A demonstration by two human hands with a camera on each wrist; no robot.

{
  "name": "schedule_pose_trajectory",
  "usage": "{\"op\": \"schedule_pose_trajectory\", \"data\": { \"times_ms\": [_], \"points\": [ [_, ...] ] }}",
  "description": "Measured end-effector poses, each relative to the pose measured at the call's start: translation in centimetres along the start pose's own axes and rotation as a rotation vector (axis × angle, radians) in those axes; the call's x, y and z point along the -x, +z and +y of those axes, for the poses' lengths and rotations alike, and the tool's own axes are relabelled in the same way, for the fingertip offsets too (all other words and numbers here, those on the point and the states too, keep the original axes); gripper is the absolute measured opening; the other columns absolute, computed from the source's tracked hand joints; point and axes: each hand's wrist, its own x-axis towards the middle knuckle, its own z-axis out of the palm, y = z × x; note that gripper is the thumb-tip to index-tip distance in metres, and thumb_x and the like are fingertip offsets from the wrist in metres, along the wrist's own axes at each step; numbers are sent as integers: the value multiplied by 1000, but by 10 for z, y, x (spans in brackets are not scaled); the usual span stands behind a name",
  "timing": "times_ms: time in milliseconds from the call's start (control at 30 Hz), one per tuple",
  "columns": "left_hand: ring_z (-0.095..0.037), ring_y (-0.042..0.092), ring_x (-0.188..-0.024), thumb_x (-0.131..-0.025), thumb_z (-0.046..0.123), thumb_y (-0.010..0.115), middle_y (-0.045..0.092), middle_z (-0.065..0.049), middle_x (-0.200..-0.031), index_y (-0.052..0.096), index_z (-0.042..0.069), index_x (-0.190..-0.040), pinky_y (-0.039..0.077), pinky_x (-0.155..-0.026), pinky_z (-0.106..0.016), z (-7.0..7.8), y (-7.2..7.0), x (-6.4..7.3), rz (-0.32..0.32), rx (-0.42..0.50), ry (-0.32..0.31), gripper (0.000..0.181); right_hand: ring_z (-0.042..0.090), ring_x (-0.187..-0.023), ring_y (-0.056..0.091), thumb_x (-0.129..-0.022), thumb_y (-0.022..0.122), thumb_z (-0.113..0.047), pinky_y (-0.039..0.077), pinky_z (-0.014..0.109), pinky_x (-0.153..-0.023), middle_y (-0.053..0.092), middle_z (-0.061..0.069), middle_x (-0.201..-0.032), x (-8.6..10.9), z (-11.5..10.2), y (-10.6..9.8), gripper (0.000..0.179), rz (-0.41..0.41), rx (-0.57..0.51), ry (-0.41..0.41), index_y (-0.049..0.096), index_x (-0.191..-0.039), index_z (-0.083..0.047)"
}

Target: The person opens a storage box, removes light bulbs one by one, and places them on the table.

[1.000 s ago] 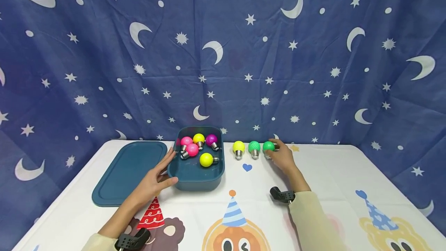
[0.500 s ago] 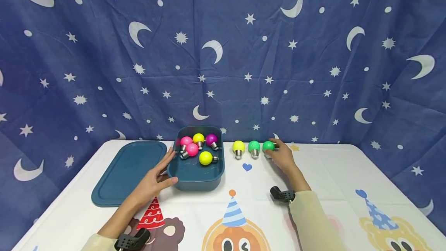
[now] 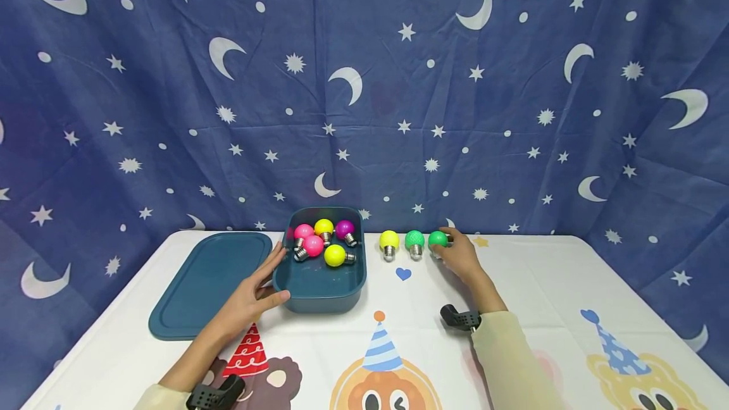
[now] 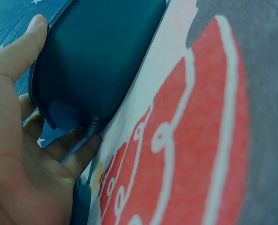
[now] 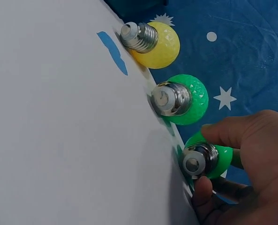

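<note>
My right hand [image 3: 461,257] pinches a green light bulb [image 5: 225,161], the rightmost of a row at the back of the table; its metal screw base faces the right wrist camera. Left of it come a faceted green bulb [image 3: 414,240] and a yellow bulb [image 3: 389,241]. A dark teal box [image 3: 324,305] sits left of the row. Along its left side rests my left hand [image 3: 250,299], fingers spread against the wall and thumb at the front corner. Inside the box lie two pink bulbs [image 3: 312,246], a purple bulb [image 3: 344,229] and two yellow bulbs [image 3: 334,256].
A flat teal lid [image 3: 211,283] lies left of the box. White cloth printed with party-hat animals covers the table [image 3: 512,283]. Close behind the box and bulbs hangs a blue curtain [image 3: 387,163] with moons and stars.
The front yellow bulb in the box has rolled slightly toward the back. Both hands stay where they were, the right one still at the green bulb.
</note>
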Motion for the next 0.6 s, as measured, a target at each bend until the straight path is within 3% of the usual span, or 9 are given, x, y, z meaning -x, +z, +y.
{"op": "schedule_pose_trajectory", "data": {
  "times_ms": [600],
  "points": [
    [-41,15,-141,-90,7,64,6,-9,-160,22,18,-153,29,-103,-55,1,1,0,4,-2,5,77,45,-120,45,-90,63,-16,41,54,-97,44,32,-132,-1,-3,-1,62,-15,35,31,36,-143,4]
  ]
}}
